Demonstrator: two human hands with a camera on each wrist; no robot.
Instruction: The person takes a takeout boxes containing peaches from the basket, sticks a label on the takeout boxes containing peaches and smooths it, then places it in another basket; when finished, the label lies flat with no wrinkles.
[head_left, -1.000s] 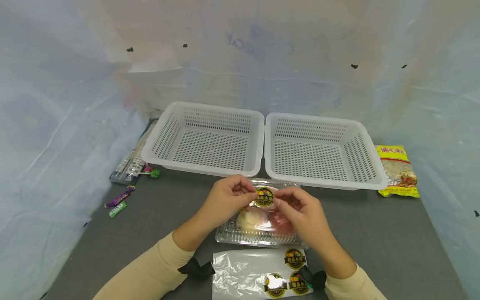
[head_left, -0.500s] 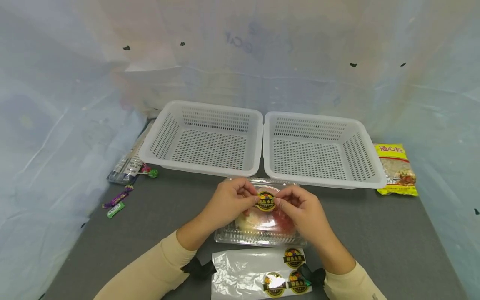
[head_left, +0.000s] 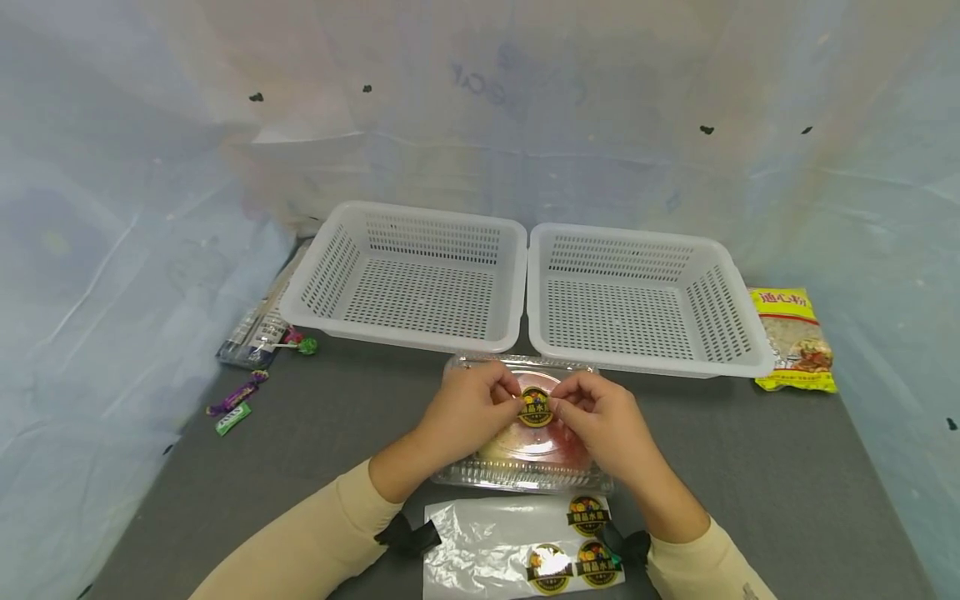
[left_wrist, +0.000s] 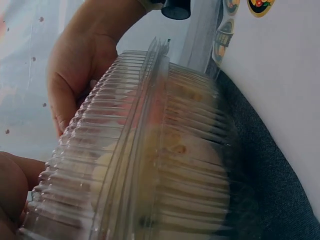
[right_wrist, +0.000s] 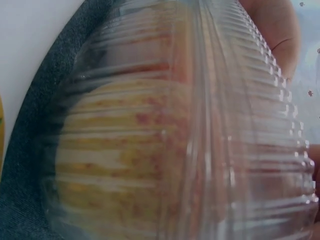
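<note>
Between my two hands is a round black-and-gold fruit sticker point(head_left: 535, 408), over the lid of a clear plastic clamshell box point(head_left: 525, 481). My left hand point(head_left: 468, 414) pinches its left edge with thumb and forefinger. On the opposite edge, the thumb and forefinger of my right hand point(head_left: 609, 425) pinch it too. Whether the sticker touches the lid is hard to tell. Through the ribbed wall in the right wrist view shows a round yellowish fruit point(right_wrist: 120, 160) with red flecks. Reddish fruit point(left_wrist: 145, 107) appears behind a pale one in the left wrist view.
A glossy white sticker sheet point(head_left: 480, 542) with several round stickers lies in front of the box. Two white baskets point(head_left: 420, 340) point(head_left: 645, 363) stand behind it. Wrapped candies point(head_left: 233, 418), a lollipop point(head_left: 307, 346) and a silvery packet point(head_left: 251, 337) lie left; a yellow bag point(head_left: 795, 342) lies right.
My left hand has shifted slightly right, and the sticker has moved a little right and toward me over the lid. The right hand has hardly moved and both hands keep their pinch.
</note>
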